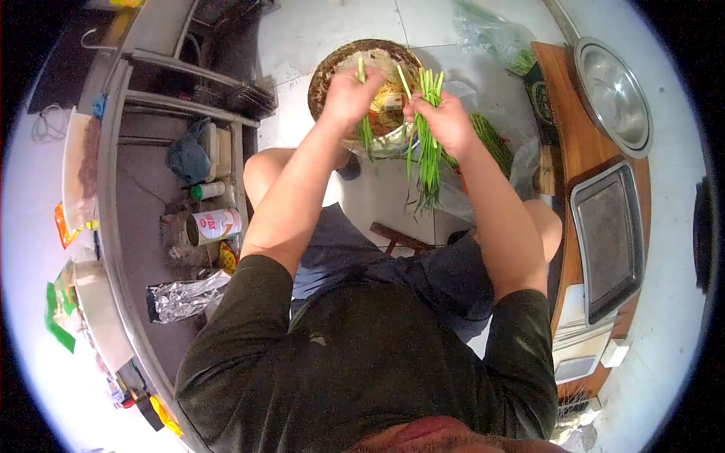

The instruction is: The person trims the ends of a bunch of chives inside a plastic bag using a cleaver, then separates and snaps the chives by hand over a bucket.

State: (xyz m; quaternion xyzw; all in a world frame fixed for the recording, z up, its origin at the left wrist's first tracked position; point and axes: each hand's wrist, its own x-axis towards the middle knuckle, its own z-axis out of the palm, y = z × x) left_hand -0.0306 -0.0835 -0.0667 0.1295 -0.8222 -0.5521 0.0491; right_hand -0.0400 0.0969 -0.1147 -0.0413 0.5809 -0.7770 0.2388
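Observation:
My right hand (447, 124) is closed around a bunch of green chives (429, 155), with the pale cut ends pointing up and the leaves hanging down. To its left, my left hand (352, 97) grips a smaller bunch of chives (365, 136), whose ends stick out above and below the fingers. Both hands are raised near a round bucket (326, 69) with a stained rim. Food scraps (389, 102) lie inside it, partly hidden by the hands.
More chives (491, 143) lie on plastic at the right, and a plastic bag (495, 38) lies farther back. A metal basin (615, 94) and baking tray (606, 241) rest on the wooden surface. Left shelves hold a can (215, 225) and foil (185, 298). A small wooden stool (400, 238) shows between my legs.

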